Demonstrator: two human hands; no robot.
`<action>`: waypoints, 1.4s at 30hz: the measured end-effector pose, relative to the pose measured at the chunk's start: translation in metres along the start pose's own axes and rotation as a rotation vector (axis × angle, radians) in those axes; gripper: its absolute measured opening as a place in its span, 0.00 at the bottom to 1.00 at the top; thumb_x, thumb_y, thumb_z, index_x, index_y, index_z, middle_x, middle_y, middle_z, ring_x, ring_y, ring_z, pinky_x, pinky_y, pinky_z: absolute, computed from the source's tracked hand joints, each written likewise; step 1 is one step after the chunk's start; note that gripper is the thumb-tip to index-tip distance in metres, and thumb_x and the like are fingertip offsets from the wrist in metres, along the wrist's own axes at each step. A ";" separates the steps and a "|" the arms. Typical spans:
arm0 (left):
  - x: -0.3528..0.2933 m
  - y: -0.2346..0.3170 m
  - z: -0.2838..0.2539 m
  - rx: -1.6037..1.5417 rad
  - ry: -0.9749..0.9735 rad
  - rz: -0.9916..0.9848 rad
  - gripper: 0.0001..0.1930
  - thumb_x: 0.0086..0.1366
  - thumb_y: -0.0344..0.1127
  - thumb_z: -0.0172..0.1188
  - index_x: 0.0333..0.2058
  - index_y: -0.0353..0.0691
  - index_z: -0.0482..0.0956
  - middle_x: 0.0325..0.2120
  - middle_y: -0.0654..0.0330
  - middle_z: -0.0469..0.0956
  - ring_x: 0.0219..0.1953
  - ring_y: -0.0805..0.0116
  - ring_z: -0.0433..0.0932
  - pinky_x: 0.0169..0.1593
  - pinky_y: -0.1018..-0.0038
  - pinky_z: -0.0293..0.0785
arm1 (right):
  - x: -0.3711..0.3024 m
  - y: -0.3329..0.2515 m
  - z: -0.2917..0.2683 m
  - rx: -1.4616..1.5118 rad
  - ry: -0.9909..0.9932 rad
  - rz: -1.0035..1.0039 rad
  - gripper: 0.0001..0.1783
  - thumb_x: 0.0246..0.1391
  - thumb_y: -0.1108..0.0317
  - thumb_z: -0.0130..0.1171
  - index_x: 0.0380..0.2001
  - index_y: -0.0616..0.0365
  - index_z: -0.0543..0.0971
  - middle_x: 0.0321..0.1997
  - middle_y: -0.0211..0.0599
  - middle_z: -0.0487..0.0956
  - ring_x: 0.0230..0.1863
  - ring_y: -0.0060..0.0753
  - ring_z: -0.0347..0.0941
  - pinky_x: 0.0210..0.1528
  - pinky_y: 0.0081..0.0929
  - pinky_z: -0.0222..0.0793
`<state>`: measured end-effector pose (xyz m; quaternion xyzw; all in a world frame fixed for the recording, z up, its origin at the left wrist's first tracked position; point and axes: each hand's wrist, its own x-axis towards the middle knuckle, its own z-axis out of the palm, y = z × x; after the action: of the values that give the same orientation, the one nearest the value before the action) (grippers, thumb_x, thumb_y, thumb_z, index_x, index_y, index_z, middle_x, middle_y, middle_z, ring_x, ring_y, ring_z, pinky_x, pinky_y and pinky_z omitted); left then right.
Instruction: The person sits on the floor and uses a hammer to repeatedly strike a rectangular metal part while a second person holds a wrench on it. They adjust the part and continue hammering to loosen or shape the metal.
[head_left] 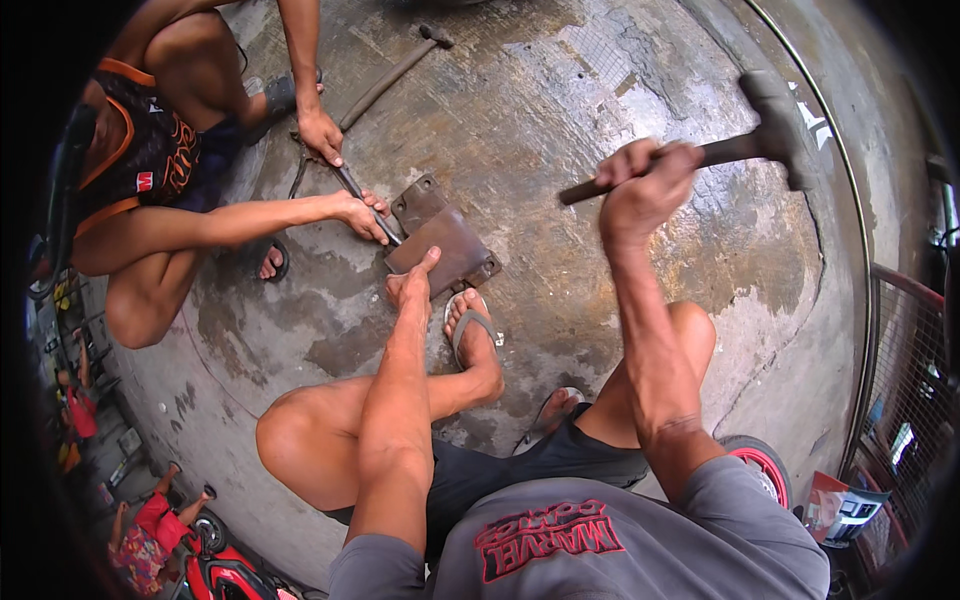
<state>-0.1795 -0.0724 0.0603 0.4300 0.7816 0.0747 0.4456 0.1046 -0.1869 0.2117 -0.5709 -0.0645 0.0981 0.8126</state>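
My right hand [648, 192] is raised at the right, wrapped round the handle of a large hammer [775, 135]; its heavy dark head points away to the right. Low in front of me, my left hand [411, 283] grips the near left edge of a brown metal block [452, 252], thumb lying along its top. The block rests on the wet floor above a flat piece with holed corner tabs [424, 197]. A person crouching at the left holds a dark metal bar [355, 188] in both hands, its end at the block's left side.
A long-handled hammer [390, 82] lies on the concrete floor [560, 250] beyond the other person's hands. My sandalled foot [474, 325] stands close to the block. A wire-mesh fence [905, 370] is at the right, a red motorcycle [230, 575] and other people at the lower left.
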 end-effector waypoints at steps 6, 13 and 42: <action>0.011 -0.018 -0.003 -0.070 0.110 0.000 0.35 0.46 0.44 0.85 0.46 0.23 0.84 0.47 0.49 0.84 0.42 0.62 0.82 0.52 0.66 0.78 | -0.087 0.092 -0.054 -0.635 -0.719 1.169 0.21 0.73 0.48 0.49 0.38 0.57 0.68 0.20 0.28 0.66 0.16 0.24 0.62 0.17 0.29 0.60; -0.014 -0.002 0.005 -0.051 0.137 -0.050 0.40 0.41 0.50 0.86 0.44 0.21 0.84 0.46 0.44 0.84 0.46 0.55 0.82 0.54 0.63 0.77 | 0.007 -0.008 -0.058 -0.424 -0.311 0.858 0.23 0.74 0.44 0.43 0.33 0.51 0.66 0.22 0.24 0.66 0.17 0.17 0.60 0.15 0.22 0.60; 0.002 -0.013 0.006 -0.075 0.051 -0.022 0.41 0.41 0.54 0.85 0.42 0.20 0.84 0.45 0.38 0.84 0.48 0.48 0.83 0.56 0.61 0.76 | 0.000 -0.002 -0.006 -0.220 -0.211 0.434 0.26 0.71 0.37 0.46 0.31 0.47 0.61 0.18 0.23 0.60 0.14 0.17 0.56 0.13 0.22 0.55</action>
<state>-0.1835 -0.0803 0.0493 0.4025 0.7939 0.1097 0.4423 0.1062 -0.1929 0.2118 -0.6429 -0.0351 0.3215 0.6943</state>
